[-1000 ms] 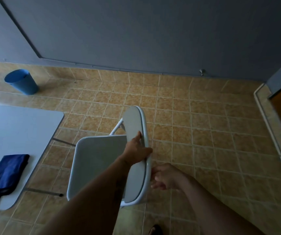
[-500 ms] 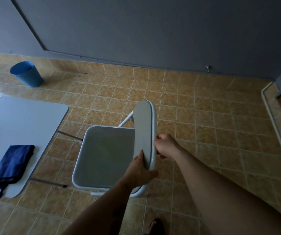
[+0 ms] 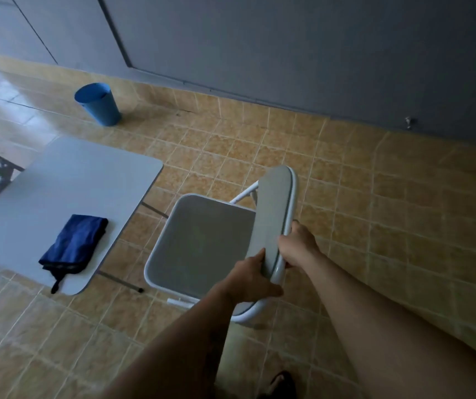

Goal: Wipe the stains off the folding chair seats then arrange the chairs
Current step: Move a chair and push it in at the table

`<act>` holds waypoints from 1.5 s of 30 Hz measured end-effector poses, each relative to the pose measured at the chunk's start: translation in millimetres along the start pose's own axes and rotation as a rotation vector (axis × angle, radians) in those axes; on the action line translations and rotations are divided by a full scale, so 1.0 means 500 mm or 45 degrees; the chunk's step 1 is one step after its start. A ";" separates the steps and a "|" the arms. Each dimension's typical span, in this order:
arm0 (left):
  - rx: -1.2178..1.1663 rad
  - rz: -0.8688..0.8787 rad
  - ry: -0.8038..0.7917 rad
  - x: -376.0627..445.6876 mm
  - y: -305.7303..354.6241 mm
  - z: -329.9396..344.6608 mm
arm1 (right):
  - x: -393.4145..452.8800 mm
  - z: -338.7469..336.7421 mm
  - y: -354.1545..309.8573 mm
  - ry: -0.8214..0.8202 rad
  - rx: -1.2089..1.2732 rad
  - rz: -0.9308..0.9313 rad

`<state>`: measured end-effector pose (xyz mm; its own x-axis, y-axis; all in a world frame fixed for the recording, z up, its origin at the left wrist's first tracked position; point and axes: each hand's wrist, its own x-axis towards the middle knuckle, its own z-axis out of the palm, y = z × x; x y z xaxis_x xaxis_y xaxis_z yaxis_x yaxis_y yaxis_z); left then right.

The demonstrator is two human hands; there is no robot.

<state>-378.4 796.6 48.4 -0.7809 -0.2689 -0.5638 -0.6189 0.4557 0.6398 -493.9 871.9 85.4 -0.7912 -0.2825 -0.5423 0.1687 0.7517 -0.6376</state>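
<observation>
head view. the folding chair (image 3: 202, 243) stands unfolded on the tiled floor (image 3: 374, 226), centre of the frame, its seat (image 3: 199, 243) facing up and its backrest (image 3: 275, 214) seen edge-on at the seat's right side. the backrest's long axis runs from the upper right of the chair down toward the lower centre of the frame, almost in line with both forearms.

grip state: the left hand (image 3: 248, 279) has its fingers curled round the near, lower end of the backrest, thumb lying on the seat-side face. the right hand (image 3: 297, 247) is wrapped round the backrest frame a little farther up, on the outer side. both grips sit on the same rail, just beside each other, left nearer the camera.

controlling relation: the seat lies to the left of both grips, toward the tabletop (image 3: 58, 182) at the left of the frame. the seat's left edge is near the tabletop corner but apart from it. a folded blue cloth (image 3: 74, 244) lies on the tabletop, left of the chair; the left hand is the nearer one to it. a blue bin (image 3: 98, 103) stands at upper left, well apart.

judgement: the chair is being positioned; whether the seat is stained cannot be told in this dim light.
</observation>
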 end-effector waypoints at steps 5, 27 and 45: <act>0.017 0.022 0.030 -0.002 -0.070 -0.078 | 0.006 0.082 -0.057 -0.004 0.023 0.011; -0.108 0.088 0.087 -0.020 -0.331 -0.352 | 0.006 0.370 -0.290 0.009 0.113 0.086; -0.286 -0.092 0.129 -0.067 -0.409 -0.423 | -0.003 0.444 -0.364 -0.138 -0.130 -0.045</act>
<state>-243.8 532.9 47.0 -0.7316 -0.3824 -0.5644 -0.6678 0.2350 0.7063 -392.9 603.2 80.9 -0.7266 -0.3682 -0.5800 0.0769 0.7953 -0.6013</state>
